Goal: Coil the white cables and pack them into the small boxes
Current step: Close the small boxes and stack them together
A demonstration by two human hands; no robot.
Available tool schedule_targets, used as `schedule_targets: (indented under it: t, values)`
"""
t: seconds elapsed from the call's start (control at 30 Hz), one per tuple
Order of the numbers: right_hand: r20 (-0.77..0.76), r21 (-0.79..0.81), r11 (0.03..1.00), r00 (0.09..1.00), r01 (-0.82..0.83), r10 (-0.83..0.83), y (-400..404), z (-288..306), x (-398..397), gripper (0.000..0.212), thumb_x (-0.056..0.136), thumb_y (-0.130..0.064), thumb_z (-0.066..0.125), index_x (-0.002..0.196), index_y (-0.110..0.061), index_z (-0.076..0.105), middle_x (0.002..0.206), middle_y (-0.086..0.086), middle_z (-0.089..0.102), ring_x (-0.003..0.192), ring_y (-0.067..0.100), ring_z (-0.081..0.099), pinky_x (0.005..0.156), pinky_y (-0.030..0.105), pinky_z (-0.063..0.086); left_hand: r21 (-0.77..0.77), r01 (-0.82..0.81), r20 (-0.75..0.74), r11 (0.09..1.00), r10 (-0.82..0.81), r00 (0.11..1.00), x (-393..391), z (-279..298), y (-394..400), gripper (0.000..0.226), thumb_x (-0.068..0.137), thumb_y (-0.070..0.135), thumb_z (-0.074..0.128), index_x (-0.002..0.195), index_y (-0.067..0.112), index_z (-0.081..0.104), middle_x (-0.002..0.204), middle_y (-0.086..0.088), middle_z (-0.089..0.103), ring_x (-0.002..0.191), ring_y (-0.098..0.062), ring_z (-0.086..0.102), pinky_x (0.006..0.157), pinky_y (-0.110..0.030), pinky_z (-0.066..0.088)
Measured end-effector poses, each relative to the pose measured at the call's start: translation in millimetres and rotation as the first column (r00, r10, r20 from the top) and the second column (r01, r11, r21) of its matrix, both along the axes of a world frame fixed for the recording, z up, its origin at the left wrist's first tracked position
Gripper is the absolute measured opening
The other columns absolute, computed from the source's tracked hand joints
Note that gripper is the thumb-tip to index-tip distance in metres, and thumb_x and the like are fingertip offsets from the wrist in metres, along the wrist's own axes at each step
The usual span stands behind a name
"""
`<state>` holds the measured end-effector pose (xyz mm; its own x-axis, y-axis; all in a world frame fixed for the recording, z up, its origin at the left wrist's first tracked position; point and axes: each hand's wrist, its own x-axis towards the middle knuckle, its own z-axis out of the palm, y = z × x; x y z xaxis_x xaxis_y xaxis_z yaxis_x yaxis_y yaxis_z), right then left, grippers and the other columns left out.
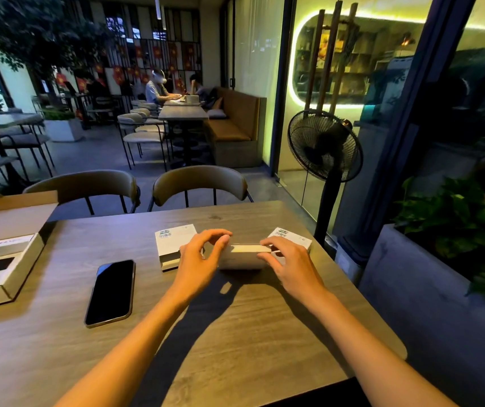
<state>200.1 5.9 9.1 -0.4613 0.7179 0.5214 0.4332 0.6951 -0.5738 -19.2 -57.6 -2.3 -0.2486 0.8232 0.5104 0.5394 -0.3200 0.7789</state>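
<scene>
A small white box [242, 257] stands between my hands near the far middle of the wooden table [235, 333]. My left hand [201, 259] grips its left end with curled fingers. Its right end sits under the fingertips of my right hand [289, 264]. Behind my left hand lies a second small white box [173, 240] with a barcode label on top. A third labelled white box [292, 237] shows behind my right hand. No white cable is visible.
A black phone [112, 292] lies face up left of the boxes. An open cardboard box [3, 254] with white and black items sits at the table's left edge. Two chairs [200, 183] face the far side. A standing fan [325, 148] and planter [455, 230] are at right.
</scene>
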Motion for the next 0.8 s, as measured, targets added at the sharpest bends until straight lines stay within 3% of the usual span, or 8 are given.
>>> schedule_targets:
  t: [0.13,0.27,0.47,0.6,0.73,0.8]
  values:
    - [-0.053,-0.003,1.0,0.998,0.018,-0.018,1,5,-2,0.029,0.097,-0.025,0.066,0.126,-0.02,0.068,0.12,-0.001,0.07,0.104,0.005,0.061,0.081,0.015,0.053,0.058,0.013,-0.116,0.998,-0.006,0.993,3,0,0,0.032,0.09,0.041,0.069,0.119,0.033,0.061,0.119,0.016,0.061,0.116,0.002,0.053,0.095,-0.031,0.048]
    - [-0.051,-0.067,0.997,0.998,0.029,-0.032,1,5,-2,0.039,0.098,-0.03,0.065,0.136,-0.028,0.058,0.119,0.001,0.067,0.106,0.011,0.064,0.078,0.027,0.062,0.073,-0.009,-0.106,0.997,0.017,0.994,0,-3,0,0.035,0.089,0.034,0.071,0.123,0.032,0.061,0.118,0.02,0.061,0.111,0.006,0.054,0.084,-0.015,0.046]
    - [0.0,-0.093,0.995,1.0,0.023,-0.023,4,9,-2,0.014,0.099,-0.033,0.063,0.108,-0.024,0.066,0.107,-0.01,0.066,0.102,0.01,0.063,0.079,0.03,0.061,0.097,-0.031,-0.109,0.995,0.041,0.993,-2,-4,3,0.028,0.094,0.032,0.065,0.121,0.026,0.067,0.111,0.01,0.066,0.106,0.011,0.055,0.078,-0.006,0.048]
    - [-0.001,-0.192,0.981,1.0,0.012,-0.012,5,7,-6,0.014,0.101,-0.034,0.06,0.103,-0.023,0.068,0.101,-0.007,0.067,0.097,0.008,0.062,0.082,0.032,0.056,0.048,-0.029,-0.074,0.998,0.033,0.997,-5,-10,8,0.028,0.092,0.037,0.065,0.119,0.029,0.071,0.113,0.006,0.055,0.108,0.001,0.054,0.08,-0.012,0.053]
    - [-0.002,-0.196,0.98,1.0,0.026,-0.027,3,7,-5,0.03,0.102,-0.034,0.057,0.132,-0.029,0.06,0.111,-0.006,0.062,0.106,0.009,0.058,0.086,0.034,0.058,0.025,0.029,-0.086,0.999,-0.027,0.996,-8,-10,8,0.027,0.09,0.038,0.065,0.115,0.032,0.071,0.117,0.007,0.057,0.11,0.0,0.055,0.082,-0.017,0.055]
    - [-0.018,-0.202,0.979,0.999,0.024,-0.028,2,6,-6,0.025,0.103,-0.032,0.056,0.128,-0.031,0.061,0.113,-0.004,0.063,0.108,0.012,0.059,0.084,0.038,0.061,0.011,0.104,-0.129,0.995,-0.102,0.986,-8,-11,6,0.033,0.086,0.042,0.069,0.116,0.03,0.07,0.115,0.008,0.061,0.107,-0.003,0.059,0.083,-0.021,0.056]
